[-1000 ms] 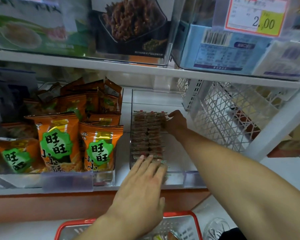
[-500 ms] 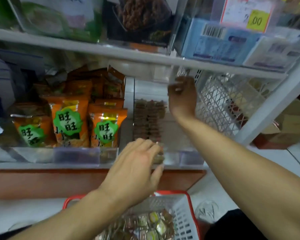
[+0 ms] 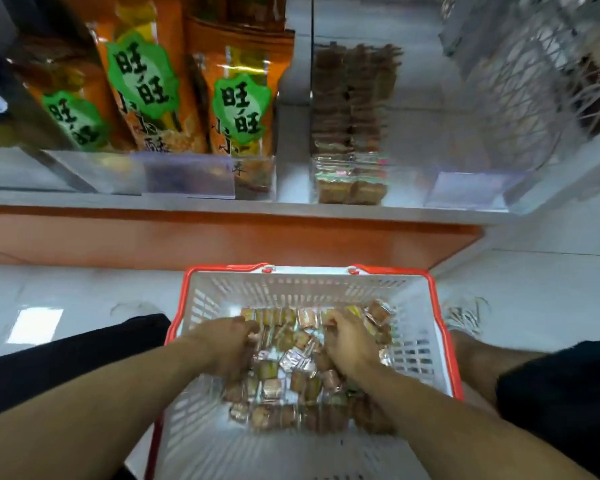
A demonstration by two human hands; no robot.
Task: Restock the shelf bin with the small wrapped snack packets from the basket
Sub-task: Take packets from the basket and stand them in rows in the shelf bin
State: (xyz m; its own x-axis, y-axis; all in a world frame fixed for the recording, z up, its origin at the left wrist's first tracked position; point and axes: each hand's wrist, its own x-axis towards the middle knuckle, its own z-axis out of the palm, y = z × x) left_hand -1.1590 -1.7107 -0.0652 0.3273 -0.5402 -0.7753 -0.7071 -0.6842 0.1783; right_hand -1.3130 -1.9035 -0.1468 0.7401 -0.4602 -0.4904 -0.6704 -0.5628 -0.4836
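Note:
A white basket with a red rim [image 3: 433,282] stands on the floor below the shelf, holding several small wrapped snack packets [image 3: 291,370]. Both hands are down inside it. My left hand [image 3: 227,344] has its fingers curled into the left side of the pile. On the right side, my right hand [image 3: 349,341] curls its fingers over packets. The fingertips are hidden among the wrappers, and the frame is blurred. Up on the shelf, the clear bin [image 3: 465,188] holds rows of the same packets [image 3: 354,109] along its left side.
Orange snack bags [image 3: 239,105] fill the neighbouring bin on the left. A white lattice divider [image 3: 534,64] stands to the right of the clear bin. The orange shelf base [image 3: 222,237] runs just beyond the basket. My knees in black shorts [image 3: 66,358] flank the basket.
Both hands left the shelf bin and dropped into the basket. The view tipped down from the shelf to the basket and floor.

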